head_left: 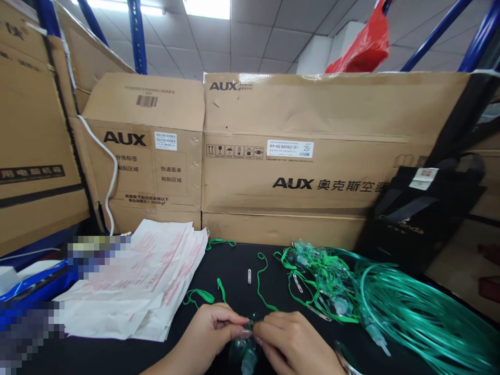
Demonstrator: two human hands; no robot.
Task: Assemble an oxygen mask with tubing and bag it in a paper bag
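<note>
Close to the table's near edge, a clear green oxygen mask point(244, 354) lies between my hands, its lower part cut off by the frame. My left hand point(213, 330) pinches its top edge with thumb and forefinger. From the other side, my right hand point(295, 341) grips the same edge, fingers bent and close to the left fingertips. Whatever small part sits under the fingertips is hidden. Green elastic straps point(205, 296) lie just beyond my left hand, and another thin green strap point(262, 281) runs toward my right hand. A small metal strip point(249, 276) lies farther back.
Several tangled masks point(312, 260) with green straps lie at right, beside a large coil of green tubing point(422, 312). White printed paper bags point(128, 281) are stacked at left. Cardboard boxes point(242, 182) wall off the back, and a black bag point(414, 224) stands back right.
</note>
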